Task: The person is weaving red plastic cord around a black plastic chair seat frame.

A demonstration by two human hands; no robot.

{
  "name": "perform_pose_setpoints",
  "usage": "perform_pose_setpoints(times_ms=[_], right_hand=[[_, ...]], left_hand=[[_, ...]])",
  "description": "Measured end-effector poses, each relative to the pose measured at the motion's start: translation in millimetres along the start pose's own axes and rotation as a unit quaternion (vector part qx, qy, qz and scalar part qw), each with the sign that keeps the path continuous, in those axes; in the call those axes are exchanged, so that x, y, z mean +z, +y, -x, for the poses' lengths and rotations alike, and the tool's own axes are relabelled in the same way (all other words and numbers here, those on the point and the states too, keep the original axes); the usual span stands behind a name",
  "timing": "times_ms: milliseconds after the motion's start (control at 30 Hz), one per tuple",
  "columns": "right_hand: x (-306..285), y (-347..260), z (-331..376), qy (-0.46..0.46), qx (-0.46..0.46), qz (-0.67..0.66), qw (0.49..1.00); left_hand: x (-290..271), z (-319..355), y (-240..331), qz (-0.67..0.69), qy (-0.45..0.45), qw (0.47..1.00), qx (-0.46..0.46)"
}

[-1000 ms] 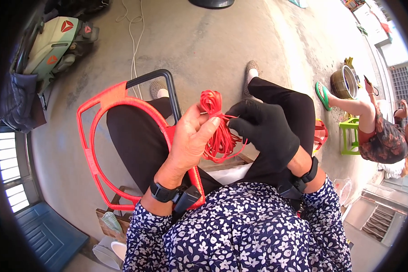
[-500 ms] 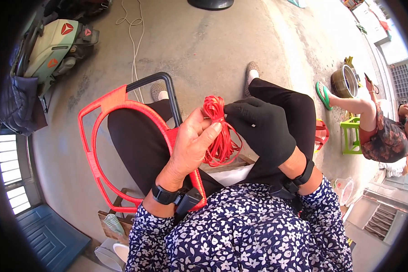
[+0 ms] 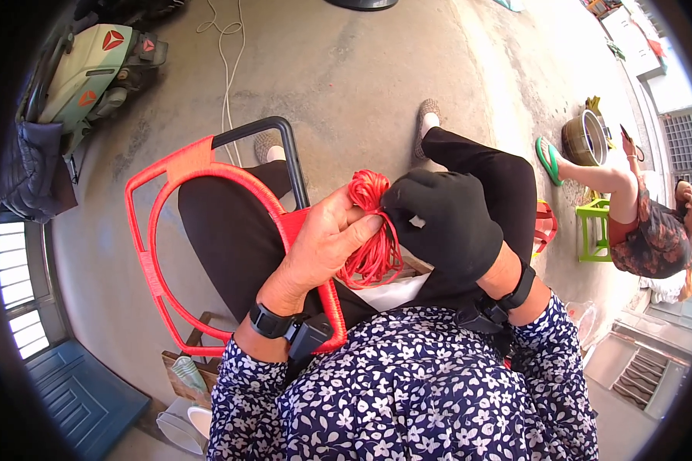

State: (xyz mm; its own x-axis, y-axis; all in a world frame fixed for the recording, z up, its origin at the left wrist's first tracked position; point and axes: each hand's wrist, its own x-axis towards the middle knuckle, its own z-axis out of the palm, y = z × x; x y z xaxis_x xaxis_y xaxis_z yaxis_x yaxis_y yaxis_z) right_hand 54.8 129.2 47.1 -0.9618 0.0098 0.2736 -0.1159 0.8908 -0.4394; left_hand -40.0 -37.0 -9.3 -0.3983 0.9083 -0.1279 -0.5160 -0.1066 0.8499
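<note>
A bundle of thin red cord point(image 3: 370, 257), cinched at its middle, is in front of my lap. My bare left hand point(image 3: 327, 238) is closed around its near side, the thumb pressing the cinched part. Opposite it, my right hand point(image 3: 442, 223) in a black glove pinches the cord at the same spot; its fingertips are partly hidden. A small pale patch shows on the glove. Over my left thigh rests a metal frame point(image 3: 154, 265) wound with red cord, with an inner ring and a bare black bar point(image 3: 291, 157) at its far end.
At right a person point(image 3: 650, 223) sits by a green stool point(image 3: 592, 230) and a metal pot point(image 3: 584, 138). A scooter point(image 3: 92, 73) stands far left. White cord point(image 3: 227, 84) trails over the floor. Low at left are a wooden stool point(image 3: 178, 373) and a blue panel point(image 3: 84, 399).
Both hands and the cord bundle have shifted slightly. My right glove has turned a little, showing more of the pale patch. The red frame has moved slightly left.
</note>
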Motion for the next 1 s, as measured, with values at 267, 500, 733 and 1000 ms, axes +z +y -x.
perform_pose_setpoints(times_ms=[267,500,733,1000], right_hand=[[-6,1,-2,0.01,0.121,-0.254,0.96],[-12,-3,4,0.021,0.059,-0.265,0.962],[-7,-7,13,-0.008,-0.059,0.051,0.997],[-5,-8,8,0.029,-0.004,-0.109,0.994]], left_hand=[[5,4,14,0.057,0.016,0.997,-0.042],[3,-2,4,0.055,0.074,0.996,-0.022],[7,-3,6,0.048,0.076,0.996,0.012],[4,1,9,0.051,0.058,0.997,0.023]])
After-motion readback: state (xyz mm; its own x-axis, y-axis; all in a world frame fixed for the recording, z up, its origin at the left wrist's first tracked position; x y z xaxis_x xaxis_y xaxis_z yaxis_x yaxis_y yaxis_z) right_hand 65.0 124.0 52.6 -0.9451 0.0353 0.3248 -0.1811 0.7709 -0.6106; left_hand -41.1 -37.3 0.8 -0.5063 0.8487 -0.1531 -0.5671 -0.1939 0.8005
